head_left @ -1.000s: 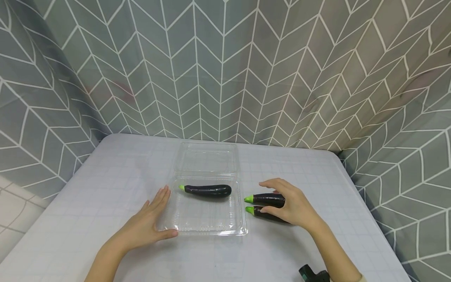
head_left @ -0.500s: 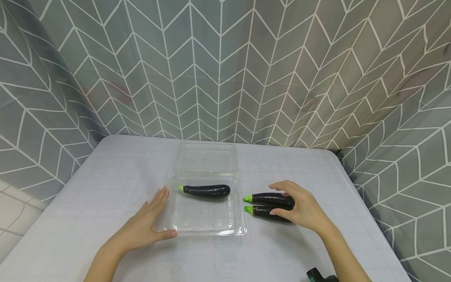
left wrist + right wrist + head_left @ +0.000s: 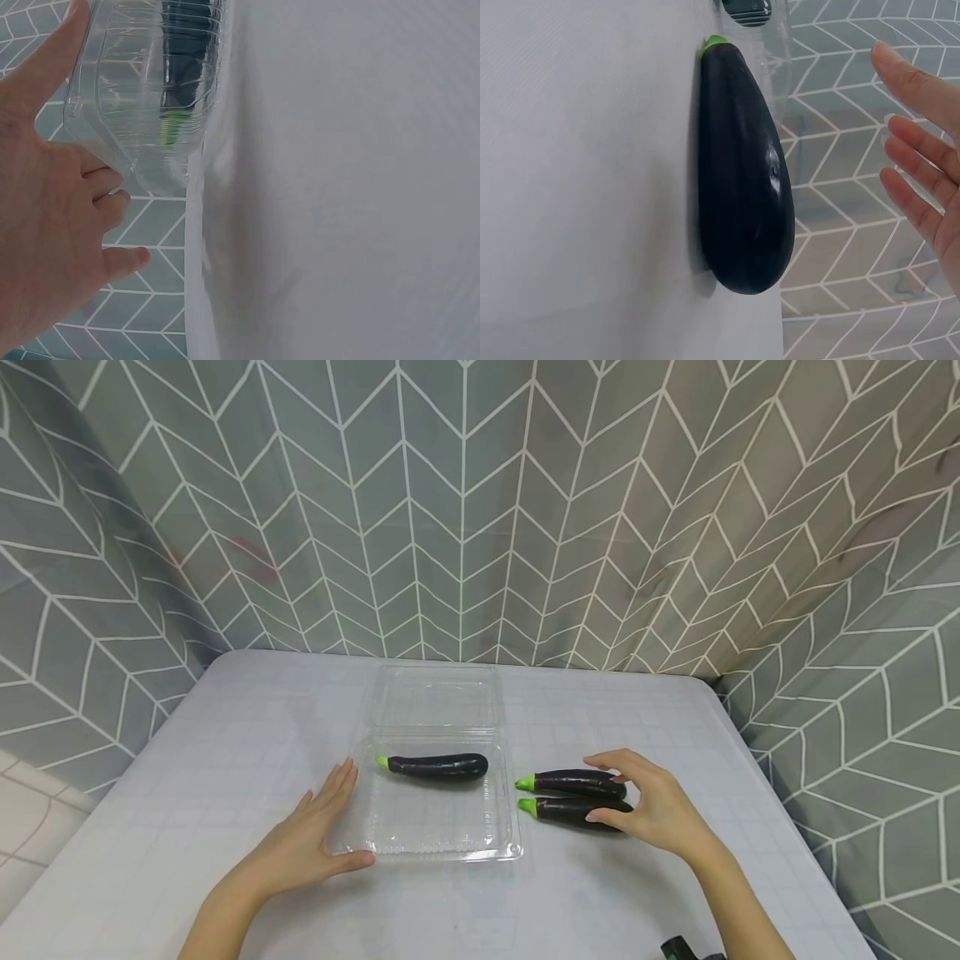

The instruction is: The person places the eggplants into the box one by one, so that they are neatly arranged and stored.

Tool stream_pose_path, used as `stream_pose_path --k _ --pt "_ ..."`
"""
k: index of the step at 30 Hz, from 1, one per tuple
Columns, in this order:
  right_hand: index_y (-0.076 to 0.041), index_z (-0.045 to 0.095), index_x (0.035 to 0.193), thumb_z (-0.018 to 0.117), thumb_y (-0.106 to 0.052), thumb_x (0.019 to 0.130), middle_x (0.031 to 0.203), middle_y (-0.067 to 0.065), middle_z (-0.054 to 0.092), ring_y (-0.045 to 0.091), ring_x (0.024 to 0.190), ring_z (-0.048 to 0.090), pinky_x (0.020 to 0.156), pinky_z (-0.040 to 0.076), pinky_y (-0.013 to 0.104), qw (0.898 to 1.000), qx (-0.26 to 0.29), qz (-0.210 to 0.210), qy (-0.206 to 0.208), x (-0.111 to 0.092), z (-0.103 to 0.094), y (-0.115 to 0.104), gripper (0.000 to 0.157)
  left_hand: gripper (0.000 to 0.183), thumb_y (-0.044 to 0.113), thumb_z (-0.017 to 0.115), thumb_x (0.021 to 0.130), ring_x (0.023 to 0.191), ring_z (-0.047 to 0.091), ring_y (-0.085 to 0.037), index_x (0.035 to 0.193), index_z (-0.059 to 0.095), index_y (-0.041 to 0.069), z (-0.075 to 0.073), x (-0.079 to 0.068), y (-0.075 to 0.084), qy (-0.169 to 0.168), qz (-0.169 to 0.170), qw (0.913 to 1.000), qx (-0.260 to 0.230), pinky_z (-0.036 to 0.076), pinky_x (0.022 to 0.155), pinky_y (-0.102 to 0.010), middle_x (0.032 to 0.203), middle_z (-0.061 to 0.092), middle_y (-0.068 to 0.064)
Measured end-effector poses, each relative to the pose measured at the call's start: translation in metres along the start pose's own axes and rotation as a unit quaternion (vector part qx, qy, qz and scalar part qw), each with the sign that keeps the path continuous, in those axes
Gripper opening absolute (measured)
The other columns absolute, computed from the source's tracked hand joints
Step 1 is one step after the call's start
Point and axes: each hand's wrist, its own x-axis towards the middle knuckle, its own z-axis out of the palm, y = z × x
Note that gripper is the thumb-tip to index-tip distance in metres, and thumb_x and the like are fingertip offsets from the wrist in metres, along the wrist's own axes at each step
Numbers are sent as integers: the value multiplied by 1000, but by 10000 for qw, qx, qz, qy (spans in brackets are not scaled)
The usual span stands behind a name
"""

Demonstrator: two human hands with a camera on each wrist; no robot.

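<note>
An eggplant (image 3: 438, 767) with a green stem lies in the back part of the clear plastic clamshell container (image 3: 427, 847), whose lid (image 3: 437, 697) is folded back. My left hand (image 3: 311, 839) rests against the container's left side, fingers spread and thumb at its front corner; the left wrist view shows the container wall (image 3: 112, 90) beside that thumb. Right of the container, two more eggplants lie side by side, a back eggplant (image 3: 573, 782) and a front eggplant (image 3: 566, 811). My right hand (image 3: 660, 802) hovers over their blunt ends. In the right wrist view, its fingers (image 3: 922, 154) stand apart from the nearer eggplant (image 3: 742, 180).
A white cloth covers the table (image 3: 420, 918). Behind it and on both sides hangs a grey curtain (image 3: 465, 527) with white chevron lines. A dark object (image 3: 678, 948) shows beside the right forearm at the bottom edge.
My right hand has drawn back to the right along the two eggplants, uncovering more of them. My left hand keeps its place at the container. The head view shifts slightly.
</note>
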Motion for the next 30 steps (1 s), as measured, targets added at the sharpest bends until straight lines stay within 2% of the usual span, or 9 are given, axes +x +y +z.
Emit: stream_pose_path --k 11,17,23,30 --pt "-14 62 123 92 -19 61 116 -6 64 19 96 64 78 54 30 10000 40 -3 47 -10 4 12 69 113 60 72 74 145 12 -34 151 20 -4 -2 0 3 1 -14 10000 -50 18 108 -65 159 13 -16" --pt "-10 62 122 91 -16 63 116 0 65 19 99 63 79 55 29 9998 157 93 -14 -17 8 18 67 113 60 72 74 145 12 -34 151 19 -3 -2 0 3 -11 -34 10000 -27 18 108 -65 159 13 -15" --pt "-11 62 122 91 -13 61 113 -1 65 15 98 62 78 54 25 9999 107 -13 104 -22 10 20 67 113 61 72 74 146 12 -34 151 19 -3 -1 0 3 -19 -60 10000 -41 18 108 -65 160 12 -15" --pt "-11 63 119 91 -9 60 107 -2 65 17 94 62 78 53 23 9996 182 -52 215 -27 13 24 66 114 60 73 74 145 12 -34 152 18 -2 -2 0 3 -27 -66 10000 -45 18 108 -65 160 12 -14"
